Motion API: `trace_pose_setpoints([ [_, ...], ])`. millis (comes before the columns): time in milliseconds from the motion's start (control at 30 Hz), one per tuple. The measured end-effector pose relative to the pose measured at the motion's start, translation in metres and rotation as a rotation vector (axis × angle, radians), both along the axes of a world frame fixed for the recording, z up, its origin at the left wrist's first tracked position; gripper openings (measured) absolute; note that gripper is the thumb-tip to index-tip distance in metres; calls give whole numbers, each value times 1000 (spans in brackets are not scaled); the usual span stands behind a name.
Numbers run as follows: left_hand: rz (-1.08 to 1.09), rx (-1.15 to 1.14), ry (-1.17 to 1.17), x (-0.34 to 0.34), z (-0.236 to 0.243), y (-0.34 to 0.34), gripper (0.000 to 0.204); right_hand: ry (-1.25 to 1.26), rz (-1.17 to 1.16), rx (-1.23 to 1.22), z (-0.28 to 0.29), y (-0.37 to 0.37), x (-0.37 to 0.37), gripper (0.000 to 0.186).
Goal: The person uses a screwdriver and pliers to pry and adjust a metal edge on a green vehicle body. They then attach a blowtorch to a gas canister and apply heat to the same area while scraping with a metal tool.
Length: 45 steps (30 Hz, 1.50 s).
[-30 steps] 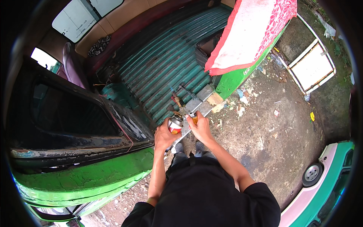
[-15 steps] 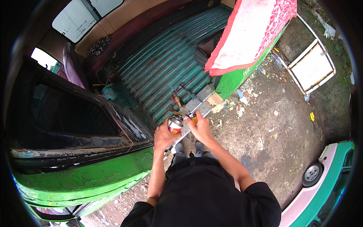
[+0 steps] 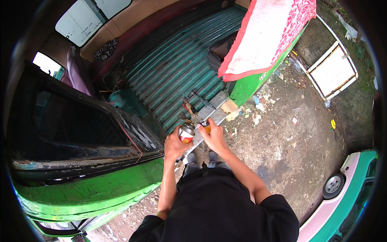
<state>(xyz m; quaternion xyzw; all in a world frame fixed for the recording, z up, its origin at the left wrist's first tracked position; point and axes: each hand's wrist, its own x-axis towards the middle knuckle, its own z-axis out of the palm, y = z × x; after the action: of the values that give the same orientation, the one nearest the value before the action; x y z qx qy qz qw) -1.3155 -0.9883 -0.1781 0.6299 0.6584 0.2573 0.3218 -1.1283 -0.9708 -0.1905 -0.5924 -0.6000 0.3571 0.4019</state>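
Observation:
My left hand [image 3: 174, 144] grips a small metal can [image 3: 186, 133] with a red and white label, held upright over the metal door sill [image 3: 209, 116] of a green van. My right hand [image 3: 214, 137] is closed around a small orange-handled tool [image 3: 206, 126] right beside the can's top. Both hands are close together, almost touching. Several tools [image 3: 189, 108] lie on the van's teal ribbed floor [image 3: 177, 76] just beyond my hands.
The van's open sliding door [image 3: 80, 133], dark with a green lower panel, stands at my left. A red and white cloth [image 3: 266, 36] drapes the body at right. Littered dirt ground [image 3: 290, 137] lies to the right, with a white framed panel [image 3: 332, 72] and another green vehicle's wheel [image 3: 333, 184].

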Motion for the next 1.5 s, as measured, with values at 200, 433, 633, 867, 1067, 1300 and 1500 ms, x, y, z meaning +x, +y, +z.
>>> trace_pose_setpoints([
  [200, 50, 8, -11, -2, 3, -2, 66, 22, -15, -26, 15, -1, 3, 36],
  [433, 52, 0, 7, -1, 3, -5, 66, 22, 7, 19, 17, -2, 0, 35],
  [633, 30, -8, -6, 3, 1, -3, 66, 98, 6, 49, 6, 1, -2, 26],
  [867, 72, -43, -52, 5, -18, -1, 68, 201, -88, -90, -6, 9, 18, 39],
  [1067, 99, -57, -217, 9, -75, -7, 69, 32, -179, -210, -94, 36, 39, 31],
  [1300, 206, -179, -414, 6, -183, 0, 72, -183, -132, -246, -268, 101, 37, 24],
  [1500, 288, -195, -570, -5, -247, 31, 72, -197, -92, -104, -402, 164, 24, 27],
])
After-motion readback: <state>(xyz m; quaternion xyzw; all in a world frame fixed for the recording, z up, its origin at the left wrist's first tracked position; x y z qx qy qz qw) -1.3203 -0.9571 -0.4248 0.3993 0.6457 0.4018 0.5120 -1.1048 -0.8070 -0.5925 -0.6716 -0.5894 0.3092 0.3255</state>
